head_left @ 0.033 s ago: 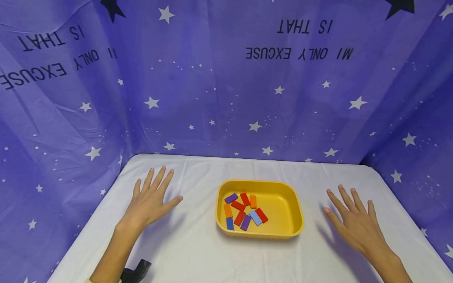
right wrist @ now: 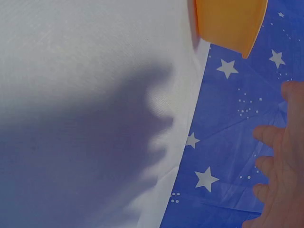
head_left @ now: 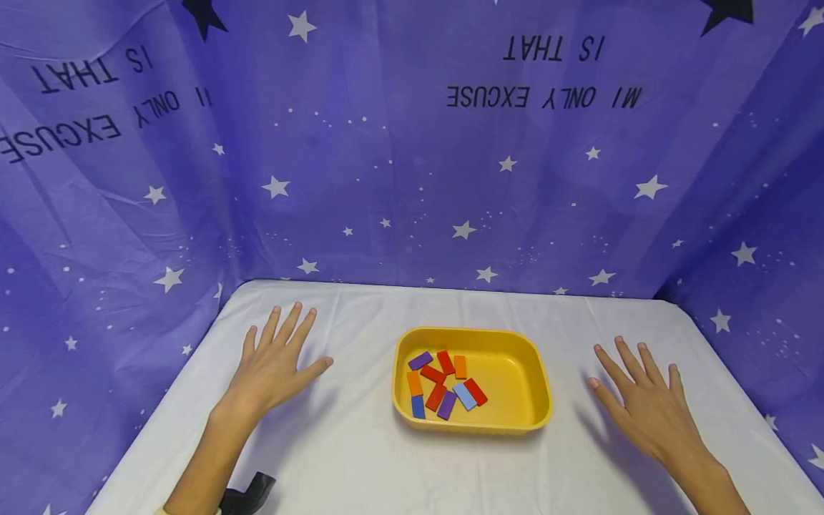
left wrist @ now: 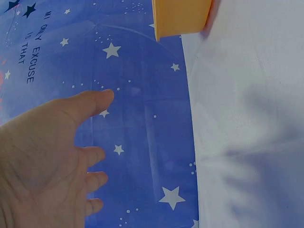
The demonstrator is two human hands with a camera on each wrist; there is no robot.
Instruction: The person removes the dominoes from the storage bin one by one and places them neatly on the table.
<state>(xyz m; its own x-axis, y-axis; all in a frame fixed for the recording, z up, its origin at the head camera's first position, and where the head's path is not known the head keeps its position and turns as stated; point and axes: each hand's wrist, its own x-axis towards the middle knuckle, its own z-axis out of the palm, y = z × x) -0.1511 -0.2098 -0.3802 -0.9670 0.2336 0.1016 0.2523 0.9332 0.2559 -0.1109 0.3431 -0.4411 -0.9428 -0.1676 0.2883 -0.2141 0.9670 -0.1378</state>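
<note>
A yellow plastic tub [head_left: 518, 422] stands on the white table in the head view. Several small flat blocks lie inside, mostly toward its left side: red blocks [head_left: 476, 392], orange blocks [head_left: 460, 367], purple blocks [head_left: 447, 405], a light blue block [head_left: 465, 395] and a darker blue block [head_left: 418, 407]. Left of the tub my left hand [head_left: 273, 365] hovers over the table with fingers spread, holding nothing. On the tub's other side my right hand [head_left: 653, 411] hovers likewise, fingers spread and apart from it. Both wrist views show the tub's outer wall [left wrist: 183, 16] beyond the hand.
A white cloth [head_left: 335, 458] covers the table. Purple star-printed curtains [head_left: 399, 179] rise behind it and at both sides. A black object [head_left: 249, 493], partly hidden, is by the left forearm at the near edge.
</note>
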